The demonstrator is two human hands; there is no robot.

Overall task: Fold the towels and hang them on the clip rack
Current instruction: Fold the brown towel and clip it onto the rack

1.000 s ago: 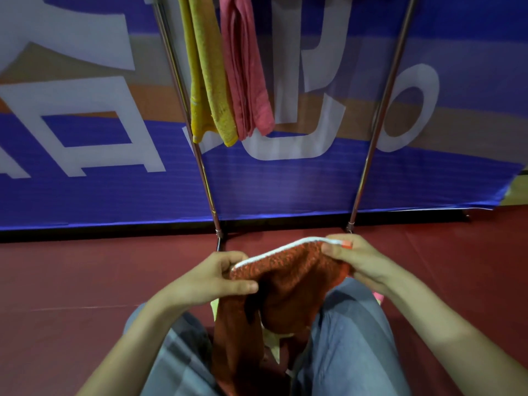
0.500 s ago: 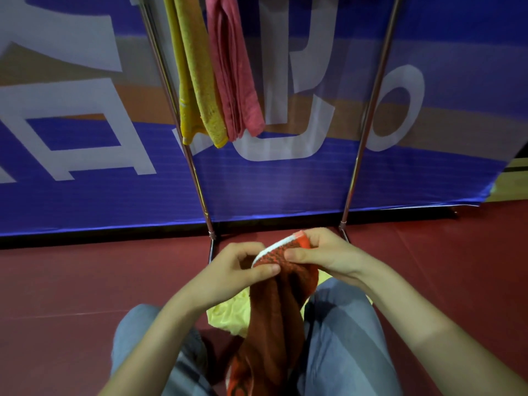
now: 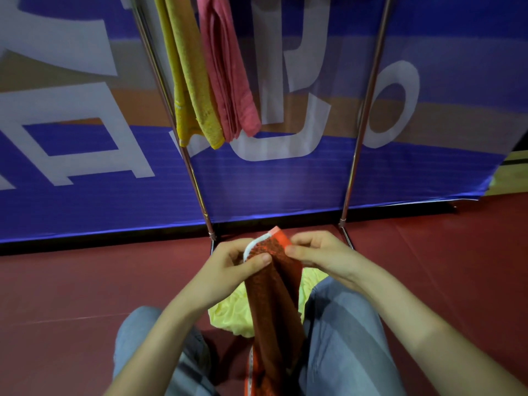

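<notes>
Orange nubbly towel [image 3: 274,298] (white-edged, bunched)

Large white lettering on the blue banner [image 3: 85,201] is cropped, unreadable.

Rust-orange towel [image 3: 274,295], white-edged, gathered lengthwise, hanging upright in front of the rack [image 3: 349,181]; yellow towel [image 3: 194,81] and pink towel [image 3: 228,75], folded, hanging side by side near the rack's left pole; pale yellow towel [image 3: 231,312], crumpled, before the rack's foot
</notes>
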